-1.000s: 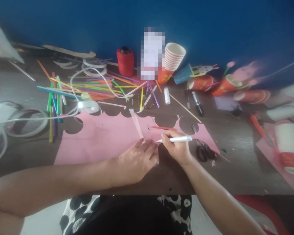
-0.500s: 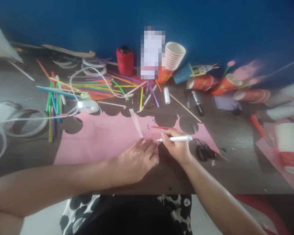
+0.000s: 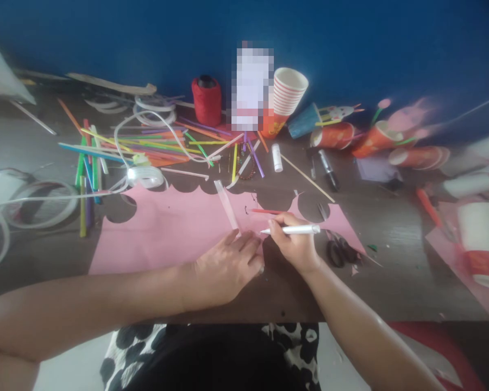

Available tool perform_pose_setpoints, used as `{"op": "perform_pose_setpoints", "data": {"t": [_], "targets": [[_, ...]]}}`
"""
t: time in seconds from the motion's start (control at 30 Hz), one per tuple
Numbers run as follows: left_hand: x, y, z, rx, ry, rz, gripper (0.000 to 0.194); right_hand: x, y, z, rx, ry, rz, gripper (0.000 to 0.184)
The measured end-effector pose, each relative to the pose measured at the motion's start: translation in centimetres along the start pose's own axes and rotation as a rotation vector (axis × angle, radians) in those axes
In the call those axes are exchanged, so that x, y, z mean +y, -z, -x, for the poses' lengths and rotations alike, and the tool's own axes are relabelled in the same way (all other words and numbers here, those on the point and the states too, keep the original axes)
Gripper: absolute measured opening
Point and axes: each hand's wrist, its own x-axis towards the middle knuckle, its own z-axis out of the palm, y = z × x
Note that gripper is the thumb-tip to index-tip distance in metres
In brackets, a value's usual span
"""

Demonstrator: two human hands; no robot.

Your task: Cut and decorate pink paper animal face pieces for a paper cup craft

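Observation:
A pink paper sheet [image 3: 163, 233] with round cut-outs along its far edge lies flat on the dark table [image 3: 391, 282]. My left hand [image 3: 228, 266] rests palm down on the sheet's right part, fingers stretched out, pressing it flat. My right hand [image 3: 295, 244] is closed round a white pen [image 3: 295, 229] that lies nearly level, its tip pointing left at the paper just beyond my left fingertips. A clear narrow strip [image 3: 227, 204] lies on the sheet above my left hand. A thin red stick [image 3: 267, 211] lies just beyond my right hand.
Black-handled scissors [image 3: 338, 251] lie right of my right hand. Coloured straws [image 3: 138, 146], white ribbon [image 3: 146, 176], a red thread spool [image 3: 206, 100], stacked paper cups [image 3: 287, 95], red cups [image 3: 334, 136], a glue stick [image 3: 276, 157] and a black marker [image 3: 329, 171] crowd the far side.

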Motion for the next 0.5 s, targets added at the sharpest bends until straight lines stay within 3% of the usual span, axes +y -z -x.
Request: {"op": "perform_pose_setpoints", "data": {"t": [0.5], "targets": [[-0.05, 0.01, -0.05, -0.010, -0.005, 0.000, 0.027, -0.16, 0.04, -0.04, -0.002, -0.017, -0.024, 0.017]]}}
